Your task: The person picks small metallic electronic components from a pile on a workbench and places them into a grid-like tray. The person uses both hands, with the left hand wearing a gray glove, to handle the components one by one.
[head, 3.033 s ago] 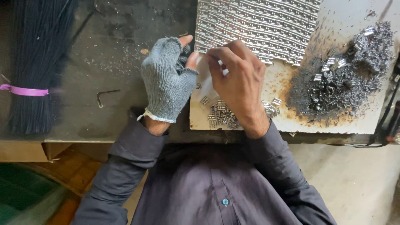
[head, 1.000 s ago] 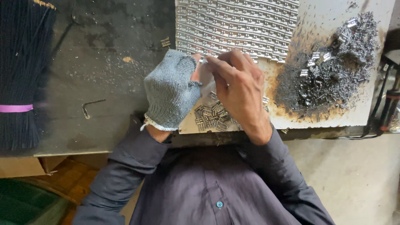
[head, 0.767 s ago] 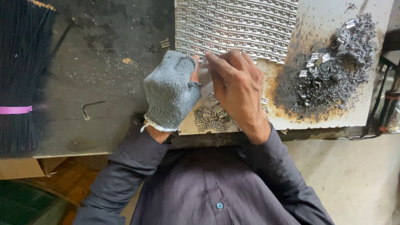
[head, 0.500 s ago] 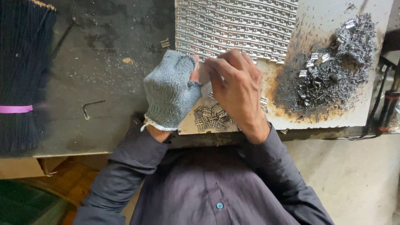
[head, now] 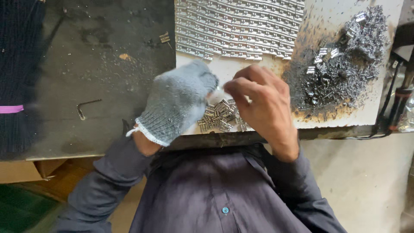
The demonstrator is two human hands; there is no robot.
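gloved left hand and bare right hand meet fingertips above small metal clips, pinching something tiny; what exactly, i cannot tell.

We saw a bent hex key lying alone on the dark, gritty bench. A bundle of black bristles lay at the left edge, tied with a pink band. Metal shavings were heaped at the far right, beside dark cables.
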